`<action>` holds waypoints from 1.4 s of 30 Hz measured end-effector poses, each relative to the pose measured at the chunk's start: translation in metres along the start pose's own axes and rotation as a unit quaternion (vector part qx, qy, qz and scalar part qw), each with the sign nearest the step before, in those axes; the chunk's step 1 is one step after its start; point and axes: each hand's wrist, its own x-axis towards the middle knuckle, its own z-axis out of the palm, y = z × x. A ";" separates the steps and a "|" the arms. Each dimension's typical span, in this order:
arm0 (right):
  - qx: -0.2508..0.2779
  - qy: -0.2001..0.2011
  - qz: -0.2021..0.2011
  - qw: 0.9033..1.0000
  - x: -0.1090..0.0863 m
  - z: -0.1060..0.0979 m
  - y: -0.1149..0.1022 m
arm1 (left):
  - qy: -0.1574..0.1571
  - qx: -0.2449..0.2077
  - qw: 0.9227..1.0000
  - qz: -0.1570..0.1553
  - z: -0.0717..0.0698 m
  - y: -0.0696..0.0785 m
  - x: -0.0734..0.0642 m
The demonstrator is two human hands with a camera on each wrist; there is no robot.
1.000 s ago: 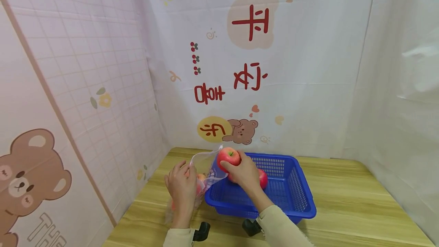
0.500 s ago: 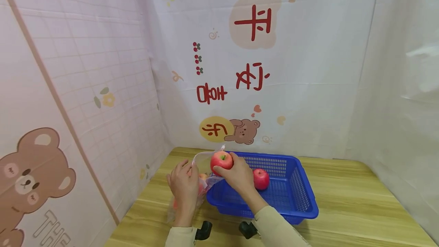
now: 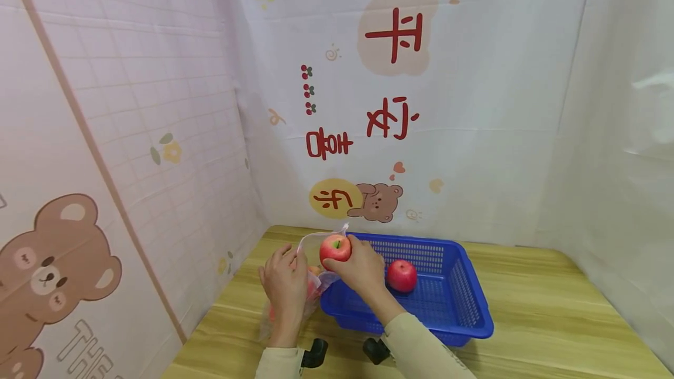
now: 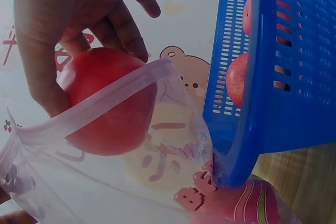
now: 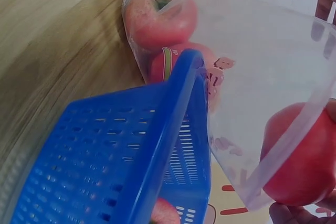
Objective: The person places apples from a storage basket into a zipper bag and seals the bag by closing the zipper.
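My right hand [image 3: 363,265] grips a red apple [image 3: 334,252] at the mouth of a clear zip bag [image 4: 89,182]. In the left wrist view the bag's pale zip strip crosses in front of that apple. My left hand [image 3: 284,276] pinches the opposite edge of the bag's mouth, its fingertips [image 4: 18,217] low in the left wrist view. Inside the bag's lower part lie apples [image 5: 163,17], partly covered by a printed label in the right wrist view. The blue basket [image 3: 466,285] stands right beside the bag, with a red apple [image 3: 402,276] in it.
A second apple [image 4: 249,17] in the basket shows in the left wrist view; my right hand hides it in the head view. The wooden table [image 3: 542,303] extends right of the basket. A printed white cloth [image 3: 474,104] hangs behind.
My right hand has carried the apple left and slightly down, from over the basket's edge into the bag's mouth. The left hand keeps holding the bag, and the head view has shifted slightly.
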 end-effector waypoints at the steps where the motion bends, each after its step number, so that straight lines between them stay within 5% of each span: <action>1: -0.002 -0.002 0.002 1.000 0.000 0.001 -0.001 | 0.001 -0.001 1.000 0.000 0.000 0.000 0.000; 12: -0.015 -0.003 0.024 1.000 0.008 0.016 -0.008 | -0.008 0.000 1.000 -0.005 0.003 0.001 0.002; 23: 0.076 0.075 0.016 0.994 0.016 0.025 -0.003 | 0.016 0.006 1.000 0.012 0.007 0.006 0.003; 30: 0.075 0.094 0.005 0.993 0.017 0.021 -0.003 | 0.025 0.017 0.999 0.013 0.004 0.001 0.006; 36: 0.059 0.090 0.020 0.994 0.018 0.014 0.009 | 0.023 0.013 1.000 0.012 0.002 0.001 0.006; 42: 0.025 0.035 0.065 0.997 0.016 0.012 0.035 | 0.009 0.010 1.000 0.002 0.003 0.002 0.005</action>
